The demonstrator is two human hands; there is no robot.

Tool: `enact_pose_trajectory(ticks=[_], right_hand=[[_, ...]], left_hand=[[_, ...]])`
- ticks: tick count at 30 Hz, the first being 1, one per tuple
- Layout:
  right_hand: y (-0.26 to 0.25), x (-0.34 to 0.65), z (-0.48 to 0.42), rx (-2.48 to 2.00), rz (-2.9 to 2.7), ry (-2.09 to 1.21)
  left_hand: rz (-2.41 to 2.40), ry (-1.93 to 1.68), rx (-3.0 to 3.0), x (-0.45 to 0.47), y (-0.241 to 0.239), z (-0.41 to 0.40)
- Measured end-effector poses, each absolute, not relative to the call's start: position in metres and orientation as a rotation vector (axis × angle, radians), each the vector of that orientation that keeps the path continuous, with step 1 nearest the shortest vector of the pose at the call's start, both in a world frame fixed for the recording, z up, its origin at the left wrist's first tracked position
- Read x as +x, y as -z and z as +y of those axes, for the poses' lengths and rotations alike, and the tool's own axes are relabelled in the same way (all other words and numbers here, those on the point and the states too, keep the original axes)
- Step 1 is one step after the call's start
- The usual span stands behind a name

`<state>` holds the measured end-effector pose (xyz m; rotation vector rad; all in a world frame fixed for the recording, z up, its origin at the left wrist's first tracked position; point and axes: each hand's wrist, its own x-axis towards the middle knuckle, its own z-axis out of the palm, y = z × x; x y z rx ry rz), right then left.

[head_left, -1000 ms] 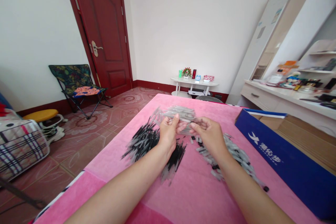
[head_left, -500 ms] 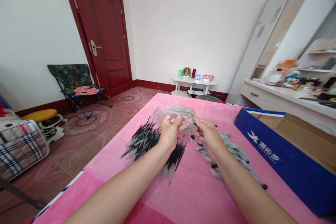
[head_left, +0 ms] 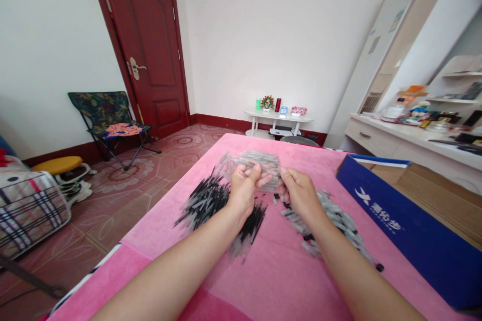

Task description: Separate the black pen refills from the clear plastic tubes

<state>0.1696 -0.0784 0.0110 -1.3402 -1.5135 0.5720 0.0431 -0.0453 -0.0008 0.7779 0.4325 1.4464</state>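
Note:
My left hand (head_left: 243, 185) is closed, thumb over fingers, on what looks like a slim clear pen, mostly hidden by the fingers. Just to its right, my right hand (head_left: 299, 188) pinches at the pen's other end; whatever small part is in its fingertips is covered. Beyond both hands lies a layer of clear pens (head_left: 259, 155). A heap of black-and-clear pen refills (head_left: 203, 200) spreads left of my left wrist, with a smaller bunch of dark refills (head_left: 250, 228) under the forearm. Greyish clear pen caps (head_left: 342, 218) are piled beside my right forearm.
The pink cloth (head_left: 278, 276) covers the table. A blue shoebox (head_left: 391, 220) stands open along the right side. Farther off are a white side table (head_left: 278, 115), a folding chair (head_left: 109, 115) and a dresser (head_left: 376, 135).
My right hand has turned slightly, its fingers now more tucked in and its knuckles a little farther right. My left hand stays in place.

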Motion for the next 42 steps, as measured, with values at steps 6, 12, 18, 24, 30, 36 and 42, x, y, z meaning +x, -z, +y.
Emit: enact_pose_trajectory(ticks=[6, 12, 18, 24, 30, 36, 42], right_hand=[[-0.012, 0.177, -0.075, -1.311, -1.537, -0.614], [-0.015, 0.176, -0.076, -1.359, -1.532, -0.589], [-0.013, 0.175, -0.075, -1.285, -1.546, -0.73], [-0.012, 0.173, -0.077, -1.26, -1.5, -0.811], [-0.012, 0.169, -0.077, -1.169, -1.336, -0.986], [-0.008, 0.165, -0.075, -1.119, -1.123, -1.267], [0.012, 0.172, -0.069, -1.587, -1.666, -0.557]], left_hand=[[0.436, -1.447, 0.748, 0.043, 0.001, -0.045], [0.425, -1.443, 0.751, 0.043, 0.001, -0.045], [0.433, -1.441, 0.743, 0.044, 0.006, -0.043], [0.436, -1.438, 0.755, 0.044, 0.003, -0.045], [0.407, -1.421, 0.808, 0.044, 0.001, -0.048], [0.372, -1.462, 0.885, 0.041, 0.0, -0.047], [0.504, -1.445, 0.857, 0.031, -0.003, -0.038]])
